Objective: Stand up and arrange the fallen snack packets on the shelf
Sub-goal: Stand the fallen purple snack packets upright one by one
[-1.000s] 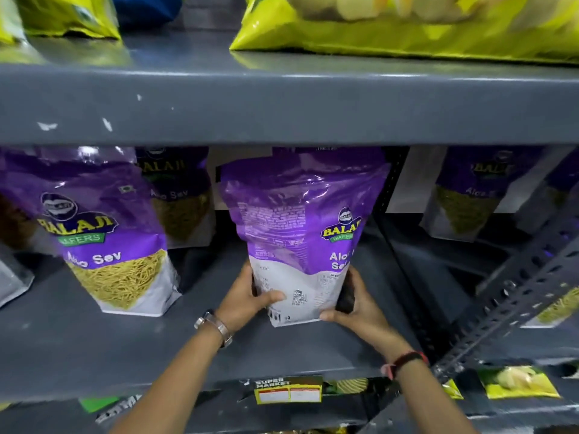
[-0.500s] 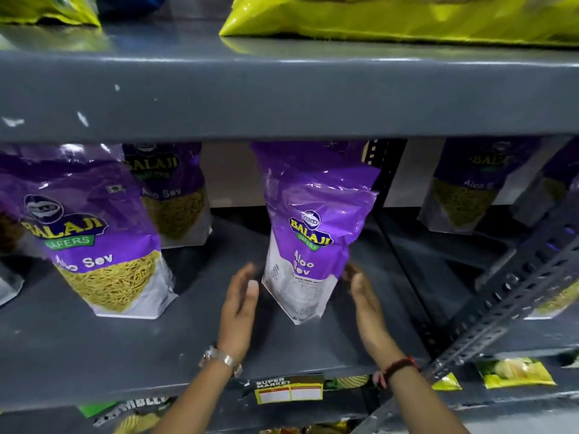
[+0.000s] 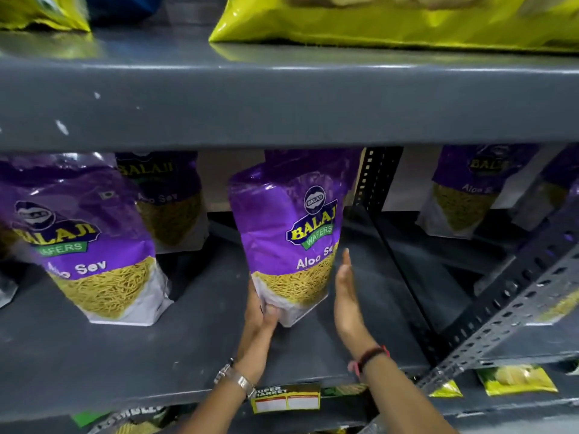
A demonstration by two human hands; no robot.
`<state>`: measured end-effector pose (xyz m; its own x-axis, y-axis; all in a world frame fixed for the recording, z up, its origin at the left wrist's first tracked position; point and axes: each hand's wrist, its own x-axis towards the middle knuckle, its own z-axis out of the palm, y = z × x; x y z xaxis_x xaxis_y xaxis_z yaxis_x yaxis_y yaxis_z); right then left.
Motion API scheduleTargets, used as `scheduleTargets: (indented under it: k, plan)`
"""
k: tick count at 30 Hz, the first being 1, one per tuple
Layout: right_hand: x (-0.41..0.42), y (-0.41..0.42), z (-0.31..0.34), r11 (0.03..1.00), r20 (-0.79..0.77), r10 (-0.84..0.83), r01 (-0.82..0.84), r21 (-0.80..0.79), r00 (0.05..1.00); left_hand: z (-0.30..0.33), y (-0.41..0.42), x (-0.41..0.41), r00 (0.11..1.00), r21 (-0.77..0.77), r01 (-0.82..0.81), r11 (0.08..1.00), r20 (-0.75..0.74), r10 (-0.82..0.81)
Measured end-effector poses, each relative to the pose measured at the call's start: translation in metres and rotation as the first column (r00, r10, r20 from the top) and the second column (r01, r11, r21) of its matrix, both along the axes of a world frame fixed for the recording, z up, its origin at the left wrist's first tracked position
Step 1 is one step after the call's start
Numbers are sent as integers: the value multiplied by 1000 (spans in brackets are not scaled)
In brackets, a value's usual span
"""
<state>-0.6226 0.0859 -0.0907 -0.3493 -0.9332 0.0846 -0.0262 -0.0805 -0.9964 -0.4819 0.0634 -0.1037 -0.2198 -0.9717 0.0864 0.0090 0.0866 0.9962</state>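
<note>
A purple Aloo Sev packet (image 3: 288,233) stands upright on the grey shelf (image 3: 156,355), its printed front facing me. My left hand (image 3: 261,311) grips its lower left corner, thumb on the front. My right hand (image 3: 346,292) is flat with fingers straight, just to the right of the packet's base and apart from it. A second purple packet (image 3: 84,245) stands at the left, and a third (image 3: 169,198) stands behind it.
More purple packets (image 3: 466,192) stand on the adjoining shelf to the right, past a perforated metal upright (image 3: 372,180). A slanted perforated brace (image 3: 507,311) crosses the lower right. Yellow bags (image 3: 391,23) lie on the shelf above. A price label (image 3: 286,399) hangs on the shelf's front edge.
The packet has turned from its back, through edge-on, to front facing me. My hands let go half a second ago; now the left grips the lower corner again and the right stays off.
</note>
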Motion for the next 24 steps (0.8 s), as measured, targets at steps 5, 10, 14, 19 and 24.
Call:
scheduleTargets:
  k: [5, 10, 14, 19, 24]
  plan:
    - [-3, -3, -11, 997, -107, 79, -76, 31, 991, 1, -17, 13, 969, 35, 174, 984, 174, -178]
    - [-23, 7, -24, 975, -235, 196, -164, 149, 952, -3, -37, 29, 852, 67, 265, 962, 451, -266]
    - [-34, -5, -31, 970, -421, 220, -152, 188, 880, -9, -32, 23, 766, 22, 154, 988, 629, -134]
    - [-38, -4, -35, 970, -495, 209, -113, 217, 843, -19, -30, 18, 793, -26, 38, 999, 609, -14]
    - [-46, 10, -35, 967, -580, 208, -76, 243, 787, -25, -14, 11, 827, -44, -61, 997, 557, 75]
